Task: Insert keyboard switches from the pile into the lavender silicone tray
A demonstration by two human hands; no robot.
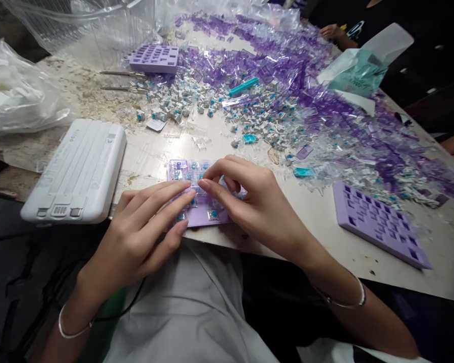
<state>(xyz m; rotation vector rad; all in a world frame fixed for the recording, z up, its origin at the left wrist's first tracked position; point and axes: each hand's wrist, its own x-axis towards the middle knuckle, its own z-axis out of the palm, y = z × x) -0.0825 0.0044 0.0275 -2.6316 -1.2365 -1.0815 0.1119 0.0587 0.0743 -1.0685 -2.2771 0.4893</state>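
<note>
A purple plate [202, 220] lies at the table's front edge, carrying rows of small clear square pieces [213, 215] with blue centres. Over its left part rests my left hand [142, 229], fingers stretched out and spread, the tips touching the plate or its pieces. My right hand [249, 194] comes in from the right above the middle of the plate. Its thumb and index finger are pinched close together by the left fingertips; whatever lies between them is too small or hidden to name. Part of the plate is covered by both hands.
Loose grey-and-blue pieces [283, 118] and purple clear bits [276, 65] cover the back. Another purple plate [378, 224] lies right, one more [154, 59] at the back left. A white power bank [79, 171], tweezers [124, 89] and a clear bin [98, 30] stand left. A co-worker's hand [331, 32] shows.
</note>
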